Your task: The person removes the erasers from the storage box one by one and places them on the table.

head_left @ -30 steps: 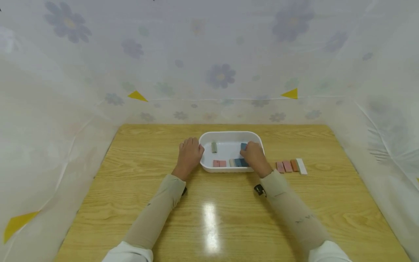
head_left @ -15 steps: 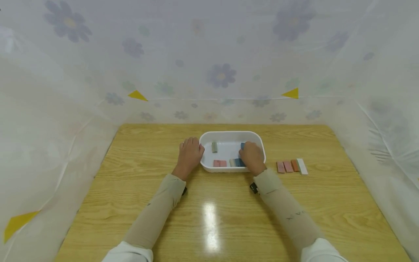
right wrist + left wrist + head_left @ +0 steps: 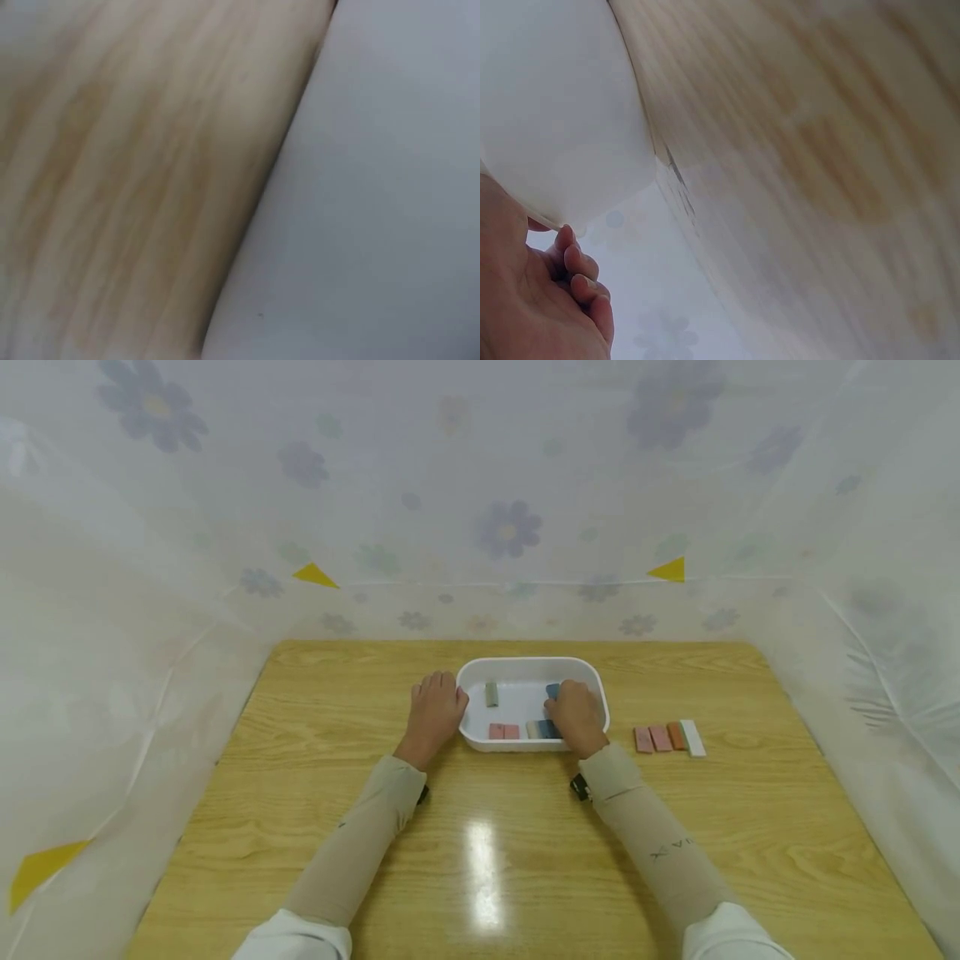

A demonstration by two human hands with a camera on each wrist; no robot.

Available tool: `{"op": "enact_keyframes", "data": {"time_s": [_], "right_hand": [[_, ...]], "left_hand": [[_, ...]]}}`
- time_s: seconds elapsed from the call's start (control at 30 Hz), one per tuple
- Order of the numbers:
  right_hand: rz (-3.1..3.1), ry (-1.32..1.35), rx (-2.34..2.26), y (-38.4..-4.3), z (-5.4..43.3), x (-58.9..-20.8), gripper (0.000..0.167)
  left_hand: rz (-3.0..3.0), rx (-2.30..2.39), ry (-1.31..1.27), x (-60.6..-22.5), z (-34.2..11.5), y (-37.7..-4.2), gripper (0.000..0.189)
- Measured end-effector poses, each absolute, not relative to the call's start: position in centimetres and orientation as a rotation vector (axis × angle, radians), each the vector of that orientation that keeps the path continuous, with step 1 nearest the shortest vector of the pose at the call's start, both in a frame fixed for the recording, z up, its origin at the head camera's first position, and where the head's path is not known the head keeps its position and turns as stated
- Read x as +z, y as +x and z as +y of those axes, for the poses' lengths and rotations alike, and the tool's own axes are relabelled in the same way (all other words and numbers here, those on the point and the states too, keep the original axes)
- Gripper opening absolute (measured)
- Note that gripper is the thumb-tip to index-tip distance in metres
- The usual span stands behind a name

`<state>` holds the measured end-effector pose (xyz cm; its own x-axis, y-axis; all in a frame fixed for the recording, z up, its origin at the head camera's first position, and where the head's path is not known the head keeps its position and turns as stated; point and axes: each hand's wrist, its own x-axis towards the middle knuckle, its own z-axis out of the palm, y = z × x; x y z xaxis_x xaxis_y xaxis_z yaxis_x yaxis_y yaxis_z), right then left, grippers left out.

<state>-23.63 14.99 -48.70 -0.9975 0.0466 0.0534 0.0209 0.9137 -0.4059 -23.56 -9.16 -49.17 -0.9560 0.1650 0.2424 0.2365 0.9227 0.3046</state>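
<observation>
A white plastic tub (image 3: 525, 746) stands on the table in the head view. My left hand (image 3: 435, 710) grips its left rim; in the left wrist view that hand (image 3: 547, 300) has the rim between thumb and curled fingers. My right hand (image 3: 577, 717) reaches inside at the right end and pinches a small blue block (image 3: 552, 691), mostly covered by the fingers. Along the tub's near side lie two pink blocks (image 3: 503, 732), a cream block (image 3: 533, 730) and a dark blue block (image 3: 549, 730), partly hidden by the right hand. A grey-green block (image 3: 491, 695) lies further back.
Right of the tub, a row on the wooden table (image 3: 420, 868) holds two pink blocks (image 3: 651, 739), an orange block (image 3: 677, 736) and a white block with a green edge (image 3: 693, 739). Flowered sheeting (image 3: 510, 531) surrounds the table's back and sides.
My right hand has shifted slightly left inside the tub, the blue block moving with it. The left hand keeps its place on the rim.
</observation>
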Motion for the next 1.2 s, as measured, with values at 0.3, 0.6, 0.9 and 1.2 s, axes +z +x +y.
{"op": "enact_keyframes", "data": {"time_s": [0.3, 0.6, 0.9, 1.2], "right_hand": [[-3.019, -0.107, 0.836, -23.5, 15.0, -48.4, 0.042], [-2.963, -0.077, 0.926, -22.9, 15.0, -46.3, 0.033], [-2.906, 0.014, 1.069, -21.5, 15.7, -43.0, 0.034], [-2.941, -0.023, 1.091, -20.1, 16.0, -40.9, 0.031]], "left_hand": [[-2.871, -0.485, -0.303, -49.2, -9.1, -23.5, 0.02], [-2.885, -0.493, -0.301, -49.1, -9.2, -23.5, 0.021], [-2.885, -0.502, -0.298, -49.0, -9.2, -23.6, 0.022], [-2.893, -0.522, -0.285, -49.0, -9.1, -23.5, 0.021]]}}
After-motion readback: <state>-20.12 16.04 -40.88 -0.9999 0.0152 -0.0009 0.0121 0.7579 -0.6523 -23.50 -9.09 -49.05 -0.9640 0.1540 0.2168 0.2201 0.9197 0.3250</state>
